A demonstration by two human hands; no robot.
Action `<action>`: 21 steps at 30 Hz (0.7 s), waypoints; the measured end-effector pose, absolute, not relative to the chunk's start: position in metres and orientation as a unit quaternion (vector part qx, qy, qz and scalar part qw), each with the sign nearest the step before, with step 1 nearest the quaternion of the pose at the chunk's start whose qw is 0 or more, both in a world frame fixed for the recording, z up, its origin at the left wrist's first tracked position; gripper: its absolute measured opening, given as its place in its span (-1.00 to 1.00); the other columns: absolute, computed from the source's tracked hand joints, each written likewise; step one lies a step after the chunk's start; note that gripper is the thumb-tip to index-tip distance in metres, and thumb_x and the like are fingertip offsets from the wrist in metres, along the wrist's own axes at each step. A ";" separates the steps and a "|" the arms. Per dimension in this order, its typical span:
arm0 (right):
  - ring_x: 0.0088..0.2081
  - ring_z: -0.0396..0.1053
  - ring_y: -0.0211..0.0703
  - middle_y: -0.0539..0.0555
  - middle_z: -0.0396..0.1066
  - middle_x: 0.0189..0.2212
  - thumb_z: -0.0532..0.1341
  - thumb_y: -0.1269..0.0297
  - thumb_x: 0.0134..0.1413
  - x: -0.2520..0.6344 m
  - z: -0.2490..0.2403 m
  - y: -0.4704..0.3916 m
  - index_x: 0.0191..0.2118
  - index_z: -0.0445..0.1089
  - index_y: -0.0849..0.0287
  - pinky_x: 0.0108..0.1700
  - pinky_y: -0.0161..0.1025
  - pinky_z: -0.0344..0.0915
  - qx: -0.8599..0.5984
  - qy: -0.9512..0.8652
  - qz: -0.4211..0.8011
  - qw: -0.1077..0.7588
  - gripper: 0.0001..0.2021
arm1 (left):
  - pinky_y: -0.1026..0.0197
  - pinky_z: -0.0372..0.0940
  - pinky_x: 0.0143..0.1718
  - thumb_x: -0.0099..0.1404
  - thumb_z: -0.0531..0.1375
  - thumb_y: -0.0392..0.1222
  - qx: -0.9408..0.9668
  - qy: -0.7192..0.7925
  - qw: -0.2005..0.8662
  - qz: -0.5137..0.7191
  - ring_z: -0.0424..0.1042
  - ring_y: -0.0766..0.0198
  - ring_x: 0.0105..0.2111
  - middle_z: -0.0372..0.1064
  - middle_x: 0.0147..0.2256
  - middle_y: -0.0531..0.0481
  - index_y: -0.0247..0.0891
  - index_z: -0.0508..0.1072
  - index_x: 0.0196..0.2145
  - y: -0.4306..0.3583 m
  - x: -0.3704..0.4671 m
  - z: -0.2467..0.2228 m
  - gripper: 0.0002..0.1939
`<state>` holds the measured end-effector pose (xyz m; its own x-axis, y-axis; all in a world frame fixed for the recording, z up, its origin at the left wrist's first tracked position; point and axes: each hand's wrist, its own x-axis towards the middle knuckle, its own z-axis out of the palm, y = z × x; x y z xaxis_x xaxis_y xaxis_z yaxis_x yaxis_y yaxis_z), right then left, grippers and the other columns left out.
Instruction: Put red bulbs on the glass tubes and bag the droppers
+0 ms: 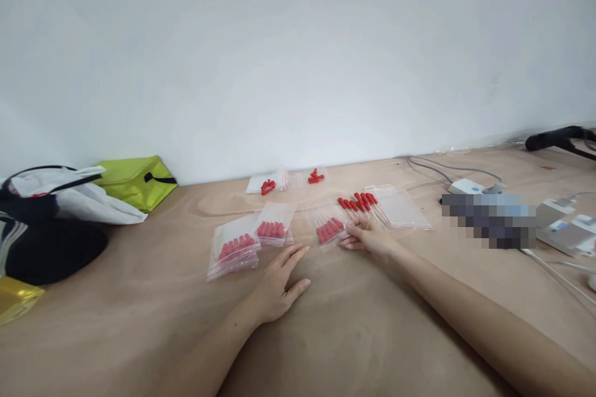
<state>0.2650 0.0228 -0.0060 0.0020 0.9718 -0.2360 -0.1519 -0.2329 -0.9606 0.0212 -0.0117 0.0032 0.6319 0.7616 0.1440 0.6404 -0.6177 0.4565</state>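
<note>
My right hand (367,237) pinches the edge of a small clear plastic bag (328,229) that holds several red-tipped sticks. My left hand (283,282) rests on the table with thumb and fingers apart, holding nothing. Just beyond it lies a stack of filled bags (233,248), and another filled bag (274,227) overlaps that stack on its right. Behind my right hand, loose red-tipped sticks (361,202) lie fanned out. Flat clear bags (403,208) are to the right of them.
Red pieces (267,187) on a bag and more red pieces (315,177) lie near the wall. A yellow-green bag (135,181) and a black cap (56,248) are at left. A power strip (465,188), cables and white adapters (570,232) occupy the right.
</note>
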 end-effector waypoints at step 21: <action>-0.31 0.38 0.08 0.31 0.42 -0.41 0.18 0.00 -0.21 0.419 -0.023 0.059 -0.36 0.43 0.31 -0.39 -0.20 0.21 -0.866 -0.477 0.062 0.141 -0.58 | -0.06 -0.10 0.15 0.28 -0.01 -0.10 0.935 0.332 0.051 0.116 0.00 0.15 0.15 0.07 0.13 -0.08 -0.21 0.20 0.07 0.006 0.044 0.009 -0.59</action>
